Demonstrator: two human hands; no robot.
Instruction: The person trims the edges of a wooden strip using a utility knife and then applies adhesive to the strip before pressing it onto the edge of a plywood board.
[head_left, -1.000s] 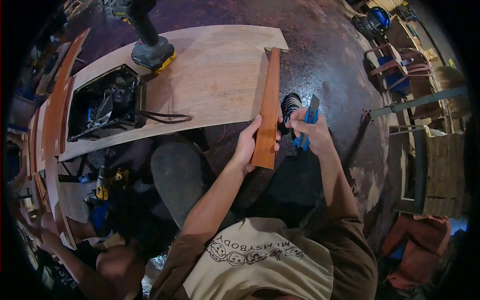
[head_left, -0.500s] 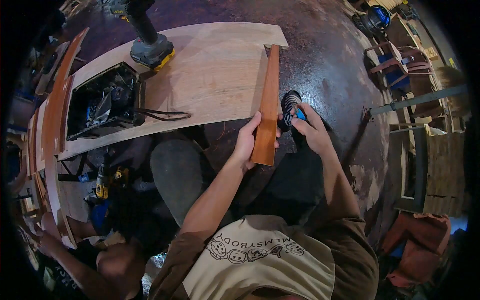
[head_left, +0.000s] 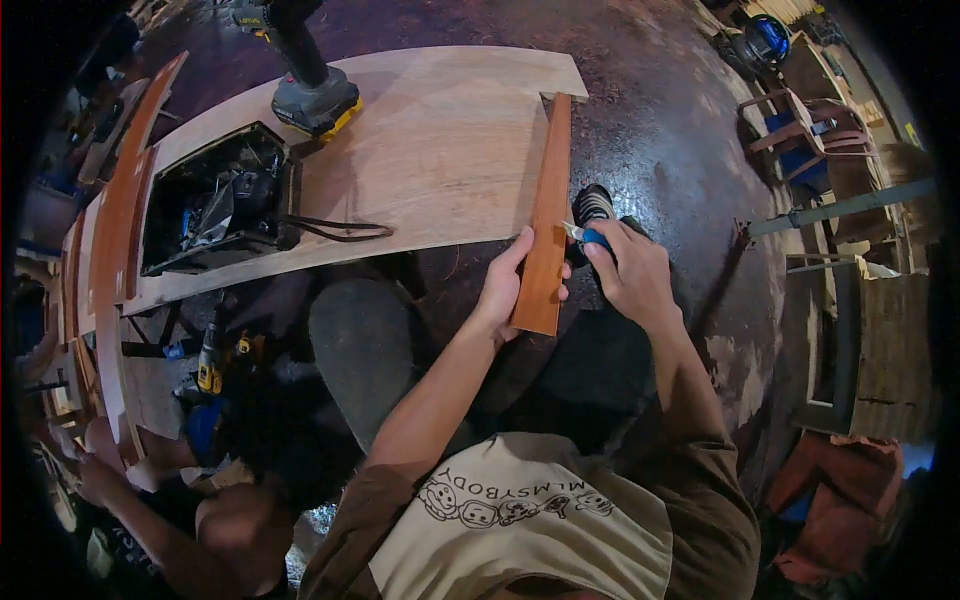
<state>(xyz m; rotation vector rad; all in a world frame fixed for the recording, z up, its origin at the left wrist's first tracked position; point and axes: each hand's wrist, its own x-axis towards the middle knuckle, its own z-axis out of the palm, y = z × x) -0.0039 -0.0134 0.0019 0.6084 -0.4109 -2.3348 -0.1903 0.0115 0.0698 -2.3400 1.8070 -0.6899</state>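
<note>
A long reddish-brown wooden strip (head_left: 546, 250) is gripped near its close end by my left hand (head_left: 507, 285), thumb on top and fingers wrapped beneath. Its far end lies against the edge of a pale plywood panel (head_left: 430, 150). My right hand (head_left: 635, 268) is closed round a blue utility knife (head_left: 597, 238). The bare blade points left, its tip right at the strip's right edge. Part of the knife's handle is hidden in my palm.
On the panel stand a black open box (head_left: 215, 205) with small hardware and a cordless drill (head_left: 315, 95). Another yellow drill (head_left: 210, 360) is below left, near a seated person (head_left: 190, 520). Brown wooden boards (head_left: 125, 220) lie at left; a wooden chair (head_left: 805, 130) is at right.
My right hand has turned and brought the knife to the strip's edge, its blade now in sight. The left hand keeps its hold on the strip; the whole view has shifted slightly.
</note>
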